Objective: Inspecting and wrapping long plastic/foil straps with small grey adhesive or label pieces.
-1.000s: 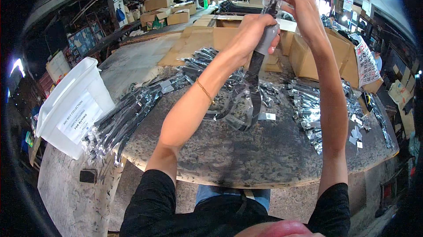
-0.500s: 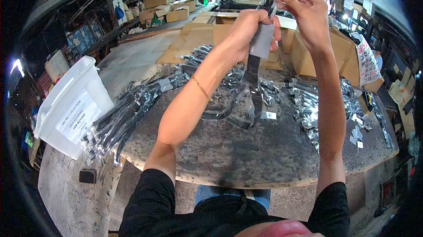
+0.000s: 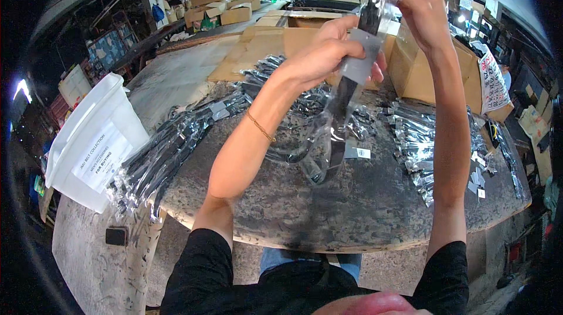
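A black belt (image 3: 341, 101) in a clear plastic sleeve hangs upright before me, its lower end close over the table. My left hand (image 3: 328, 51) grips it at a grey card tag (image 3: 360, 60), thumb across the tag. Higher up, my right hand (image 3: 417, 4) pinches the top end of the sleeved belt between its fingertips; those fingers are slightly blurred. Beneath it, more wrapped belts (image 3: 267, 77) lie on the table. A small white label (image 3: 363, 153) shows near the belt's lower end.
Bundled wrapped belts (image 3: 170, 154) lie at the left beside a white plastic bin (image 3: 97, 145). Another pile of sleeved belts (image 3: 410, 145) and loose tags (image 3: 476, 179) sit at the right. An open cardboard box (image 3: 410, 72) stands behind. A small black object (image 3: 116, 235) rests at the lower left.
My right hand has moved slightly up and to the right with the belt's top end. The belt and grey tag now tilt to the right, and more of the tag shows.
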The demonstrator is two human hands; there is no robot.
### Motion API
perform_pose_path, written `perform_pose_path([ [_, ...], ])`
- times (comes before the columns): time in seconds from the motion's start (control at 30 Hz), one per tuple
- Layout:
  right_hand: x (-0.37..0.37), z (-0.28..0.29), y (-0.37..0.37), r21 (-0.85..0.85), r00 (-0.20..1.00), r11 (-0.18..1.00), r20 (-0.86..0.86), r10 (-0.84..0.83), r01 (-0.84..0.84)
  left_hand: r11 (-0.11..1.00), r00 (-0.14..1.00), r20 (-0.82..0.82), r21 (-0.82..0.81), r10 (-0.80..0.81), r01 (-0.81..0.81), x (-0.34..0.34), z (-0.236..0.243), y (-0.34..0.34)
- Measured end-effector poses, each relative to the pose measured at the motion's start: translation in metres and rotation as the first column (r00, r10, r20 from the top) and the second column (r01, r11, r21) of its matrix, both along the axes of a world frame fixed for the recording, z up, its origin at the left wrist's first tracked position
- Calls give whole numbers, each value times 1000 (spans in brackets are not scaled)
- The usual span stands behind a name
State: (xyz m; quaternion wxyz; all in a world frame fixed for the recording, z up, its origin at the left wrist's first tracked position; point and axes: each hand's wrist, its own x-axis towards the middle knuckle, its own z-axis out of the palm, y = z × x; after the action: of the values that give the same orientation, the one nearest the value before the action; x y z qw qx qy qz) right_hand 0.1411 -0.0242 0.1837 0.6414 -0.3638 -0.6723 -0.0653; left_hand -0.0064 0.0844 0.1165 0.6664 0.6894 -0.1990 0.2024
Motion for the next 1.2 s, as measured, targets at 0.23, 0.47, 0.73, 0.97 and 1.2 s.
perform_pose_path([
  [0.23, -19, 2, -4, -2, 985, 1000, -170, 7, -7, 990, 990, -19, 34, 137, -136, 2, -6, 0],
  [0.47, 9, 5, -16, -171, 982, 970, 104, -156, 172, 991, 990, -65, -33, 129, -131, 2, -9, -8],
  [0.73, 10, -17, -23, -169, 981, 973, -88, -171, 155, 966, 964, -101, -63, 245, -252, 7, -12, -9],
  [0.97, 2, -33, -16, -304, 990, 942, 46, -133, 140, 977, 969, 137, -90, 207, -196, 13, -25, -10],
  [1.2, -19, -59, -14, -15, 999, 999, -7, -44, 44, 937, 953, -68, -175, 296, -303, 13, -16, -15],
])
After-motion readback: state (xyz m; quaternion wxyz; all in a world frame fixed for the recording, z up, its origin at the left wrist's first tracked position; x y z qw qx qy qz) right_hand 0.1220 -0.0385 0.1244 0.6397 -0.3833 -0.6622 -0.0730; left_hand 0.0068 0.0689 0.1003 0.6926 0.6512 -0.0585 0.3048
